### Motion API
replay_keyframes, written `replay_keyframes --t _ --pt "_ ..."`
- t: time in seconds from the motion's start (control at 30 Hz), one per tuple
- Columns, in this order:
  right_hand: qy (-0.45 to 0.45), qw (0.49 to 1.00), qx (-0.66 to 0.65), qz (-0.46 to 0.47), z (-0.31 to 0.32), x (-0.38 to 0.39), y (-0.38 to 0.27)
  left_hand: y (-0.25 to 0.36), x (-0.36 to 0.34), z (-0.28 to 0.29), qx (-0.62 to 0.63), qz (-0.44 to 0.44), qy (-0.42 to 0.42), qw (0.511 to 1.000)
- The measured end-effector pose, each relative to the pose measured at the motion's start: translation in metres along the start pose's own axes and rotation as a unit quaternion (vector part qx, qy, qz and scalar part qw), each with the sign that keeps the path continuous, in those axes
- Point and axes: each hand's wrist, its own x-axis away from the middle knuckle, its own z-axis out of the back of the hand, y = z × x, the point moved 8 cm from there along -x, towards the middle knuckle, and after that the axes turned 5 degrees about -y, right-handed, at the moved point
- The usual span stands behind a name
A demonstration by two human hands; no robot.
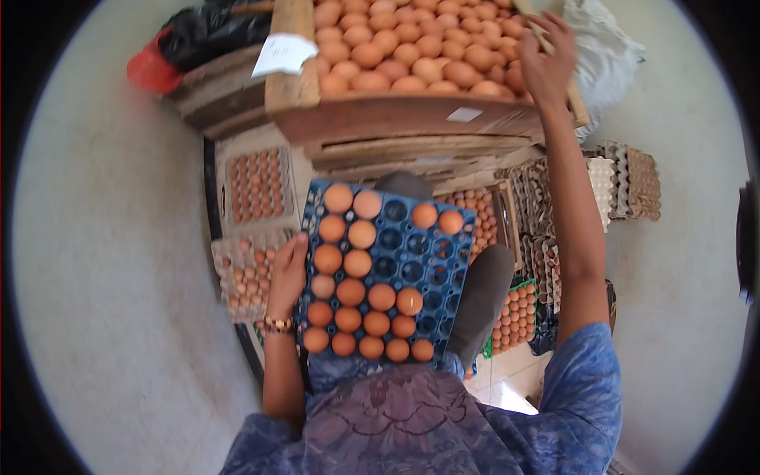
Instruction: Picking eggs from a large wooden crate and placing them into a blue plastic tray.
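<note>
A blue plastic egg tray (388,265) rests tilted on my lap, its left columns and bottom row holding brown eggs (351,293) and its right side mostly bare cups. At its left edge, my left hand (290,273) is closed, gripping the tray. My right hand (548,57) reaches far out to the right rim of a big wooden crate (412,120), which is heaped with loose brown eggs (408,51). Its fingers curl over that rim, a strip of wood showing between thumb and fingers. I see no egg in this hand, though its palm side is partly hidden.
Filled trays of eggs (259,184) lie on the floor at left. To the right stand stacked cardboard egg trays (633,182) and a green tray (514,321) of eggs. Black and red bags (210,39) sit left of the crate, a white sack (606,59) right of it.
</note>
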Motion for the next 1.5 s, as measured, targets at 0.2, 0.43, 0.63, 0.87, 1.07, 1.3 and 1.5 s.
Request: replay_keyframes --t 0.2,0.43,0.63,0.87,1.07,1.3,1.5 --pt "-0.191 0.899 -0.313 -0.238 0.057 0.106 -0.153 0.008 -0.003 -0.002 0.014 -0.035 0.012 0.999" --pt "-0.509 0.755 -0.370 -0.181 0.085 0.191 -0.275 0.007 0.006 -0.001 0.007 -0.036 0.011 0.999" --pt "-0.477 0.794 -0.330 -0.183 0.098 0.206 -0.298 0.010 0.003 -0.002 0.027 -0.064 0.004 0.998" --pt "-0.418 0.712 -0.461 -0.325 0.096 0.213 -0.271 0.016 0.006 -0.005 0.002 -0.063 0.010 0.998" --pt "-0.182 0.409 -0.709 -0.545 0.093 0.229 -0.246 0.014 0.012 -0.002 0.032 -0.042 0.029 0.998" --pt "-0.029 0.186 -0.803 -0.566 0.082 0.208 -0.238 0.014 0.003 -0.006 0.018 -0.057 0.016 0.998" --pt "-0.045 0.346 -0.754 -0.556 0.057 0.170 -0.152 0.005 0.002 0.001 0.002 -0.043 0.011 0.999"
